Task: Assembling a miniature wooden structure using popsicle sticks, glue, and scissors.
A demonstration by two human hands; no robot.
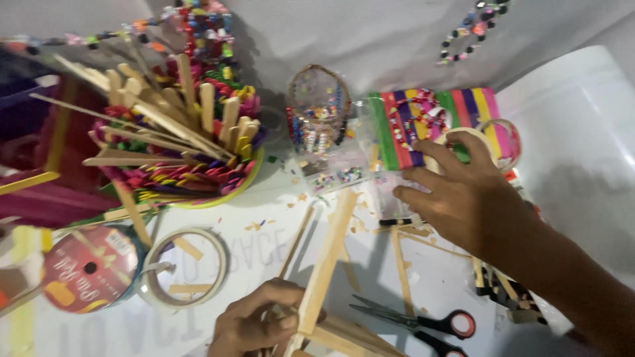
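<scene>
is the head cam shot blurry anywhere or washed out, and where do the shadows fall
Head view: soft all over; the right hand and the wooden sticks in the bowl are smeared by motion blur; the white sheet at right is washed out; the left hand and the stick frame cast soft shadows on the table.

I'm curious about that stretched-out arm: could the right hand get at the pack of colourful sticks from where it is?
Probably yes. The right hand already has its fingertips on the near edge of the pack of colourful sticks, and nothing lies between them. The left hand is busy holding a wooden stick frame.
</scene>
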